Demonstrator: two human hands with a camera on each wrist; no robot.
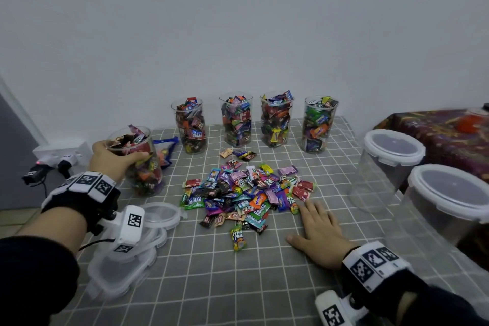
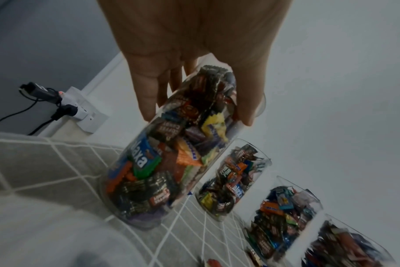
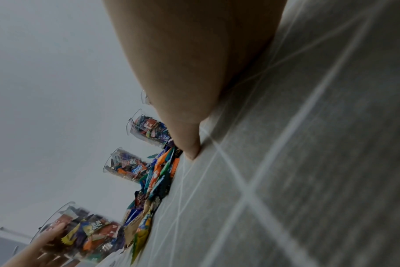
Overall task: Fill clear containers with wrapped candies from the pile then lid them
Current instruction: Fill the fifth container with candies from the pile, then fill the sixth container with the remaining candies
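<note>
The left hand (image 1: 111, 159) clamped its grip around the rim of the full clear container (image 1: 140, 164) standing at the bench (image 1: 264, 286) left edge, right hand (image 1: 320, 235) flat and holding nothing; the smooth, candy-heavy wall probably warranted a lower grasp

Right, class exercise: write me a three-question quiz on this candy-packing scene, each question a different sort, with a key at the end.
1. True or false: the left hand grips a candy-filled clear container near its rim.
2. How many filled, unlidded containers stand in the row by the wall, counting from the leftmost container to the rightmost container?
A) three B) four C) six
3. Fill the gap: the right hand lies flat on the checked ______, beside the candy pile.

Key: 1 true; 2 B; 3 tablecloth.
</note>
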